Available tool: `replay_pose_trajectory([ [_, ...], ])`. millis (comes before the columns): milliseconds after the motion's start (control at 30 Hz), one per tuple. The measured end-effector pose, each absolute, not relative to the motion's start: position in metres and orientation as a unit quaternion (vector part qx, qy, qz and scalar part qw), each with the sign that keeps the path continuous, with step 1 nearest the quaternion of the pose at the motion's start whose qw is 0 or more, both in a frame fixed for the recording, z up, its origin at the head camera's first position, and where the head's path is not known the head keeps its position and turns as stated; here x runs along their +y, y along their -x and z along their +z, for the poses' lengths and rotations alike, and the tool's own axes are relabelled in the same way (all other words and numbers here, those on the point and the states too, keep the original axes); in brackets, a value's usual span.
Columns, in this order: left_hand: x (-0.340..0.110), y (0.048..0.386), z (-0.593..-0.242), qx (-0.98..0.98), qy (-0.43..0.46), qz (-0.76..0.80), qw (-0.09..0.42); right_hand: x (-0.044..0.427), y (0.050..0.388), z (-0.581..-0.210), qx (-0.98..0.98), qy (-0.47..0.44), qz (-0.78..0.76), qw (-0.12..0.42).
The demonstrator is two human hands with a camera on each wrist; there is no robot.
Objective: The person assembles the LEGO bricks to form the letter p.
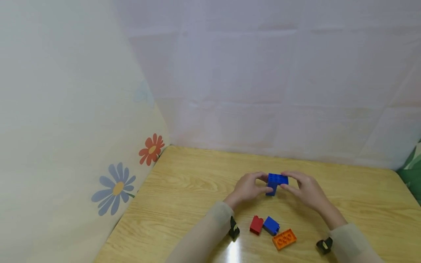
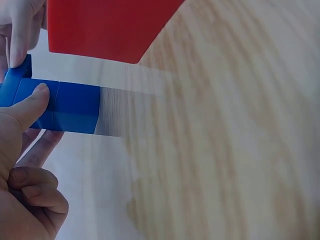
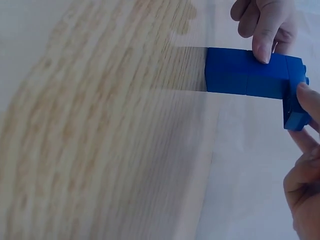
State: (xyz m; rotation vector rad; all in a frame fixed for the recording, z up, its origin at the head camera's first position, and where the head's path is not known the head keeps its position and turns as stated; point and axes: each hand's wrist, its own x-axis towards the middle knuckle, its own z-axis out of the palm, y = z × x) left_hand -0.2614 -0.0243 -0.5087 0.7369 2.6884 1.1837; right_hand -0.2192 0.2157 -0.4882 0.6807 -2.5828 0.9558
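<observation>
A blue brick assembly [image 1: 278,179] stands on the table, a flat studded brick across the top of an upright blue stack [image 3: 245,72] and jutting out to the right. My left hand [image 1: 247,187] grips the stack, its thumb on the near side and fingers behind. With thumb and fingertips my right hand [image 1: 307,188] pinches the overhanging end of the top brick. In the left wrist view the left thumb presses the stack [image 2: 75,105] just below the top brick.
Nearer the table's front lie a red brick [image 1: 256,225], a blue brick [image 1: 271,225] and an orange brick [image 1: 284,239] on its side. The wooden table [image 1: 184,175] meets a pale cloth backdrop [image 1: 230,91] behind and a flowered one at left.
</observation>
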Motion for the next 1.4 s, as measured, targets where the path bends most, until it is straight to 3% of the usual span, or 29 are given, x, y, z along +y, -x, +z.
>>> replay_pose_trajectory([
  [400, -0.025, 0.260, -0.509, 0.878, -0.242, 0.409, 0.061, 0.220, 0.196, -0.488, -0.890, -0.241, 0.318, 0.220],
  [567, -0.025, 0.260, -0.511, 0.872, -0.244, 0.420, 0.063, 0.221, 0.184, -0.486, -0.896, -0.225, 0.312, 0.222],
  [933, -0.025, 0.259, -0.511, 0.870, -0.247, 0.422, 0.060, 0.207, 0.150, -0.476, -0.917, -0.189, 0.338, 0.093],
  [1167, -0.024, 0.258, -0.510, 0.871, -0.235, 0.425, 0.070, 0.194, 0.135, -0.477, -0.927, -0.124, 0.353, -0.011],
  [1400, -0.024, 0.258, -0.510, 0.864, -0.233, 0.441, 0.066, 0.182, 0.127, -0.482, -0.932, -0.076, 0.346, -0.079],
])
